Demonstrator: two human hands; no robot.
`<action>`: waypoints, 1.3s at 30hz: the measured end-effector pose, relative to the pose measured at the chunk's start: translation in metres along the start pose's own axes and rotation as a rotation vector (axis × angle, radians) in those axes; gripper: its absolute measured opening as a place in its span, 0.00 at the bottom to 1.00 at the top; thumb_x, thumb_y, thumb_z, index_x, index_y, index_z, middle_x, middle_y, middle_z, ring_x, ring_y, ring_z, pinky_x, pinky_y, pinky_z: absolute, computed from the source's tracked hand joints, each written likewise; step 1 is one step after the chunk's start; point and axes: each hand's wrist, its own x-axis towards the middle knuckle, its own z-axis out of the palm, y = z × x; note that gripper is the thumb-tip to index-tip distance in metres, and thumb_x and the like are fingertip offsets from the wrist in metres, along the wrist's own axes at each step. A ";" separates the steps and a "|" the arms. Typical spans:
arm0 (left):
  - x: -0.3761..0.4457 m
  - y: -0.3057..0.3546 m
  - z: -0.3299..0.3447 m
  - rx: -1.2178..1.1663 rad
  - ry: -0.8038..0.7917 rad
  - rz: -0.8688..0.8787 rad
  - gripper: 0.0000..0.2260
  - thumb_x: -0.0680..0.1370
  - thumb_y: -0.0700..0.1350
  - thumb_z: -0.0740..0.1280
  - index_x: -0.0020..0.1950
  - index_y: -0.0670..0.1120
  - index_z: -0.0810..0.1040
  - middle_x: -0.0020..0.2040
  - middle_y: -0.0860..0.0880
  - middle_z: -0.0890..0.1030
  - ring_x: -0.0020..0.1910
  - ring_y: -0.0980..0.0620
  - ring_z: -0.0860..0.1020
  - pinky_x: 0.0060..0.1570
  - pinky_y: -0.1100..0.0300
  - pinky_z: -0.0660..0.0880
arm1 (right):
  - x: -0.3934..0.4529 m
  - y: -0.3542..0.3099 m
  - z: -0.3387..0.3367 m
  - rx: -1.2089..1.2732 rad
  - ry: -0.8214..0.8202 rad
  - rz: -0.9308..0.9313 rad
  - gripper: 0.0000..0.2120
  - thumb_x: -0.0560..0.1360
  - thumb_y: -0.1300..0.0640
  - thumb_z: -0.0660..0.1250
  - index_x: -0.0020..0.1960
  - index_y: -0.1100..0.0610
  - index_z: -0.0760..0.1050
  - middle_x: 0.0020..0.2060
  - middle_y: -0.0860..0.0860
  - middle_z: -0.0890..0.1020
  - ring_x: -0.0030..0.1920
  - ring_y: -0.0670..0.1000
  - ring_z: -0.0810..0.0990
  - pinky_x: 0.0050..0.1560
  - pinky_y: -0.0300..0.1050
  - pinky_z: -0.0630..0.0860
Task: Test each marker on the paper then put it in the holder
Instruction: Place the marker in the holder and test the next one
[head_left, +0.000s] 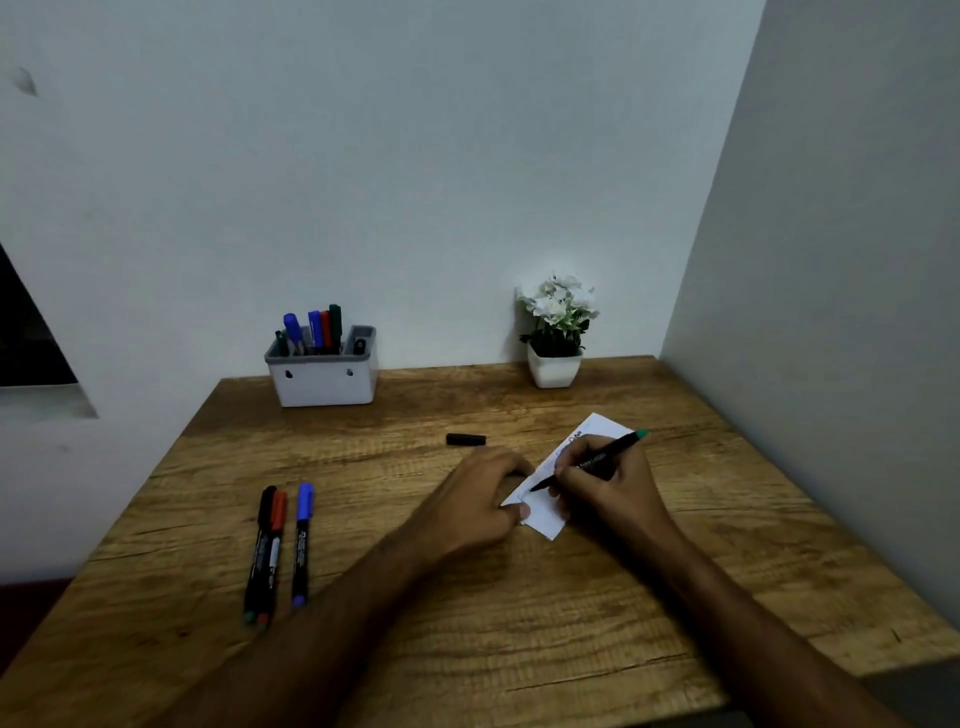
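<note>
The right hand (605, 480) grips a black marker (589, 460) in a writing hold, fingers curled round the barrel, its tip down on the paper (545, 512) and its green end pointing up and to the right. The left hand (480, 496) lies beside it with fingers loosely bent, its fingertips pressing on the paper's left edge; it holds nothing. The paper is a small white slip lying at an angle on the wooden table (519, 623), with faint scribbles near its far end. Just beyond the left hand, a black cap (466, 439) lies alone on the table, apart from the paper. Well to the left, three capped markers lie side by side, running toward the person: a black-capped one (260, 551) touching a red-capped one (272, 551), and a blue-capped one (301, 543) just beside them. At the back of the table, against the wall, stands the holder (324, 384), a white box with a grey rim and two compartments. Its larger left compartment holds several markers upright: two with blue caps, one red, one dark green, and a shorter dark one at the left. The narrow right compartment holds something small and dark that is hard to make out. To the right of the holder, well apart from it, a white pot (554, 370) holds a small plant with white flowers.
</note>
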 end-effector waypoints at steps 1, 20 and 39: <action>-0.001 0.000 0.001 0.002 0.001 0.001 0.19 0.72 0.49 0.70 0.63 0.53 0.75 0.59 0.59 0.77 0.60 0.60 0.72 0.62 0.59 0.69 | -0.001 -0.001 0.002 -0.028 -0.012 -0.008 0.08 0.75 0.70 0.70 0.44 0.59 0.85 0.41 0.53 0.88 0.44 0.51 0.87 0.42 0.43 0.83; -0.005 0.001 0.004 0.065 -0.014 0.045 0.20 0.74 0.52 0.69 0.64 0.53 0.71 0.61 0.59 0.72 0.61 0.61 0.68 0.60 0.63 0.67 | 0.001 0.009 0.007 -0.291 -0.158 -0.037 0.14 0.66 0.48 0.67 0.43 0.55 0.86 0.39 0.50 0.88 0.43 0.52 0.87 0.47 0.64 0.83; -0.004 -0.001 0.007 0.079 -0.016 0.083 0.18 0.75 0.51 0.67 0.63 0.53 0.69 0.61 0.59 0.70 0.60 0.60 0.67 0.58 0.61 0.69 | 0.002 0.011 0.008 -0.300 -0.139 -0.014 0.12 0.68 0.50 0.68 0.42 0.56 0.86 0.39 0.51 0.88 0.42 0.51 0.88 0.46 0.65 0.83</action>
